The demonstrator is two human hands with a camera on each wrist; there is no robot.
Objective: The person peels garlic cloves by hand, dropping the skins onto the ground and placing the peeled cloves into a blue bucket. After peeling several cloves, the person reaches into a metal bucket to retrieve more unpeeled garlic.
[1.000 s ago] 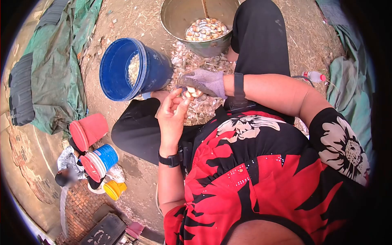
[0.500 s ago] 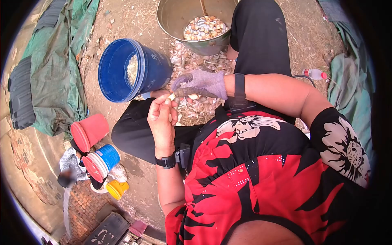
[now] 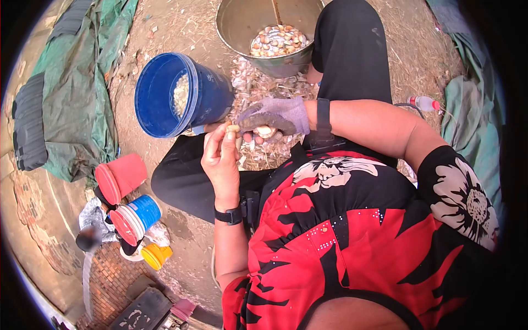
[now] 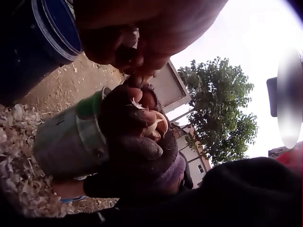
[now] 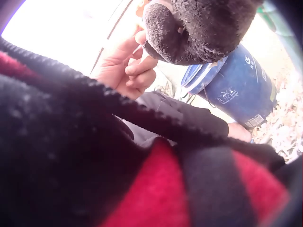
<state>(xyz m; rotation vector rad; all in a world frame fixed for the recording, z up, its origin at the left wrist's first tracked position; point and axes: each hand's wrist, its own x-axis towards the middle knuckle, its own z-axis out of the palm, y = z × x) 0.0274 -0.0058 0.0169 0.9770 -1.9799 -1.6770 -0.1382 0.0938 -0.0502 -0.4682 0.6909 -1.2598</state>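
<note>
In the head view my bare left hand pinches a pale garlic clove between thumb and fingertips. Right beside it is my gloved right hand, its fingertips close to that clove. Curled fingers of the purple-grey glove hold several more garlic cloves, some with skin on. From the left wrist view, a clove with split skin shows among the dark glove fingers. The right wrist view has the glove's dark, dirty fingers meeting the bare fingertips.
A blue bucket with peeled cloves stands left of my hands. Beyond them is a metal pot with many cloves and a stick. Garlic skins cover the ground between. Farther left, another person sits near red and yellow buckets.
My left hand has come away from the cloves in the glove and now pinches a single clove at the gloved fingertips. The gloved fingers have shifted around their cloves.
</note>
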